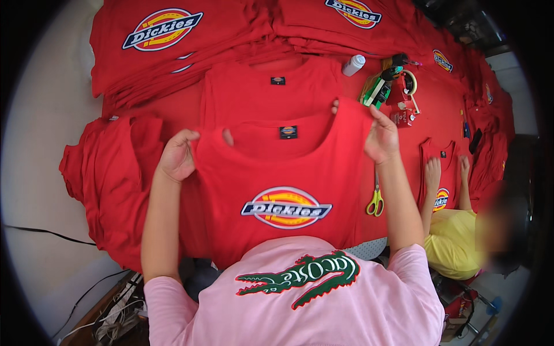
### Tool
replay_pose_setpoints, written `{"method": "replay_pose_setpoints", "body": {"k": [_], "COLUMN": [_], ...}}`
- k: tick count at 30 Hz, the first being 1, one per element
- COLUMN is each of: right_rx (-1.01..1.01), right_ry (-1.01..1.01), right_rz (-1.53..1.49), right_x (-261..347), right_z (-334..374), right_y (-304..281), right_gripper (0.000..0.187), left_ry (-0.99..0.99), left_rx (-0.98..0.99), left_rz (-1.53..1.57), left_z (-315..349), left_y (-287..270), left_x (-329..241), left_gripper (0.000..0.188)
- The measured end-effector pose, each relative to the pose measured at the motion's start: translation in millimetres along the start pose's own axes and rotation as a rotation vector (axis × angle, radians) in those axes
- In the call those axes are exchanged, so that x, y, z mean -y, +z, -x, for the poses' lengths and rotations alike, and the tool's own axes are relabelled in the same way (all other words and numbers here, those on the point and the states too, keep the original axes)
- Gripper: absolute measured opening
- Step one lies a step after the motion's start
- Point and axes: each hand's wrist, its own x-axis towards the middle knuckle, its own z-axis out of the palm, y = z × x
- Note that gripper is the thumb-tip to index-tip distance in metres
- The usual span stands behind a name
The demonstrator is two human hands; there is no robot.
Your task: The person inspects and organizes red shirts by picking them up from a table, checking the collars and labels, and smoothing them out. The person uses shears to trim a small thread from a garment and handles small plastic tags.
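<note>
While you are facing the tabletop [400, 153] in the head view, your left hand [178, 155] is pinching one shoulder of a red top [277, 173], and your right hand [382, 136] is pinching the other. Both hands are gripping with the thumb on the outer side, and fingertips are showing at the neckline. The red top is stretching between them, just in front of your pink shirt [323, 314], with its dark neck label [288, 132] and its oval chest emblem [287, 207] facing up. Whether its lower part is touching the tabletop, you cannot tell.

Just beyond it, another red garment [259, 98] is lying flat, and past that a folded stack [173, 63] of red garments is resting at the upper left. A loose red heap [118, 179] is bunching up to the left of your forearm. To the right, yellow-handled scissors [375, 203] are lying near your right forearm, while a white bottle [354, 65] and a green tape dispenser [378, 91] are standing farther back. At the far right, a person in yellow [453, 242] is reaching over a red piece [445, 173]. Cables [118, 314] are tangling at the lower left.
</note>
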Motion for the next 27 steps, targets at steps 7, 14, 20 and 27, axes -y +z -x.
{"method": "replay_pose_setpoints", "body": {"k": [7,14,20,27], "right_rx": [0.322,0.004,0.071,-0.213], "right_ry": [0.133,0.036,0.078,0.158], "right_rz": [-0.505,0.016,0.075,0.199], "right_x": [-85,10,21,-19], "right_z": [1,-17,-50,-110], "right_y": [10,20,-22,-81], "right_gripper": [0.076,0.077,0.077,0.076], "left_ry": [-0.013,0.186,0.239,0.171], "left_rx": [0.572,0.359,0.307,0.085], "left_rz": [0.296,0.160,-0.019,-0.062], "left_z": [-25,-11,-39,-96], "left_y": [-1,11,12,-46], "left_x": [76,-21,-19,6], "left_gripper": [0.103,0.124,0.121,0.116]}}
